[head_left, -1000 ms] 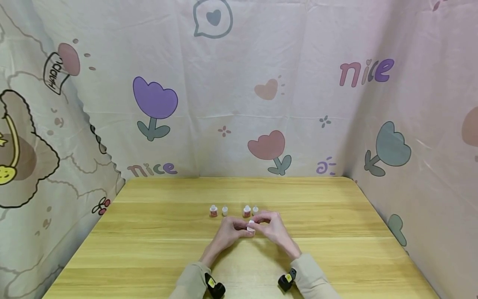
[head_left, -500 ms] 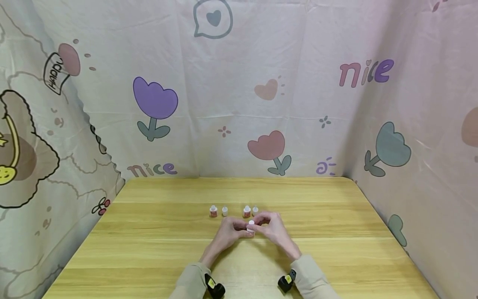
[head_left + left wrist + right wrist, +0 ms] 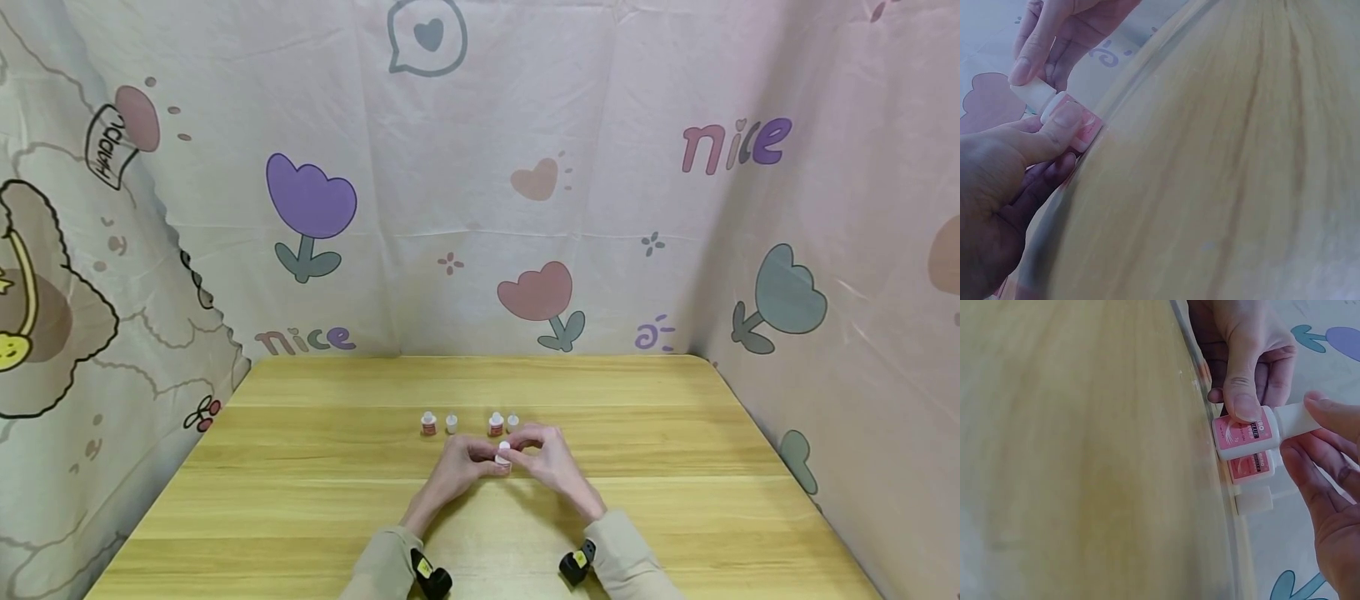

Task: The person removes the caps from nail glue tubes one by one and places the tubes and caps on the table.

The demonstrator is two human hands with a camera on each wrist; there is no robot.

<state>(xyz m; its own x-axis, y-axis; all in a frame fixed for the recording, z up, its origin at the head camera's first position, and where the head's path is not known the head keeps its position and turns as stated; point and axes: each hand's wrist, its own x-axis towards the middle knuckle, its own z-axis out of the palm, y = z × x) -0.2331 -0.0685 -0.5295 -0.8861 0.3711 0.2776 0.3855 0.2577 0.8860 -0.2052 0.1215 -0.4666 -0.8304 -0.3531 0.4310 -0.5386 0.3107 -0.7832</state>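
Observation:
In the head view, my left hand (image 3: 461,465) holds a small glue bottle (image 3: 503,462) with a pink label upright near the table's middle. Its thumb presses on the label in the right wrist view, where "GLUE" can be read on the bottle (image 3: 1244,434). My right hand (image 3: 551,460) pinches the white cap (image 3: 1297,419) at the bottle's top between thumb and fingers. The cap sits in line with the bottle neck; how tightly it fits cannot be told. Both hands also appear around the bottle (image 3: 1088,130) in the left wrist view.
Behind the hands stand another glue bottle (image 3: 496,425) and a small white piece with a thin tip (image 3: 513,422). Farther left are a similar bottle (image 3: 429,425) and white piece (image 3: 452,425). The wooden table (image 3: 300,500) meets a printed curtain (image 3: 450,167) at the back.

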